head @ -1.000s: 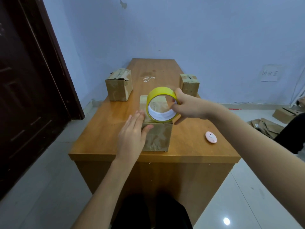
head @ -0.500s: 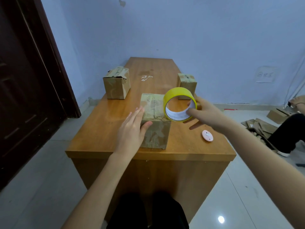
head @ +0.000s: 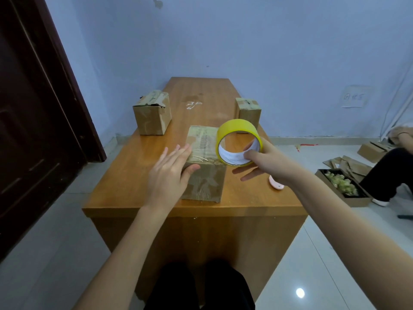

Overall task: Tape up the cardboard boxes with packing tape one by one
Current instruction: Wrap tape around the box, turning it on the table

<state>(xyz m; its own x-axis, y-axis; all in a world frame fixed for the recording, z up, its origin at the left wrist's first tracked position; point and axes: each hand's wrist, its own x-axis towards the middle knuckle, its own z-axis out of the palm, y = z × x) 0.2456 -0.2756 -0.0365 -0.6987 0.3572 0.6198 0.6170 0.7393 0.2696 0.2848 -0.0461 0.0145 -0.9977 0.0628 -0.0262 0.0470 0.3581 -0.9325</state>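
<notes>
Tape roll (head: pixel 238 142) has drifted right in the right hand (head: pixel 266 163) grip, hiding the cutter (head: pixel 275 185).

Near box (head: pixel 204 166): left side hidden behind left hand (head: pixel 168 175); top right corner covered by tape roll (head: pixel 238 142). Label print on box top too blurred to read. Right hand (head: pixel 266 163) covers part of the roll's lower rim; free end of tape cannot be made out. Pink object (head: pixel 276 184) on table (head: pixel 134 182) mostly hidden under right wrist, kind not determinable. Far right box (head: pixel 248 113): lower front blocked by the roll. Wall sign (head: pixel 354 97) writing illegible. Seated person (head: pixel 393 166) cut off by right frame edge.
</notes>
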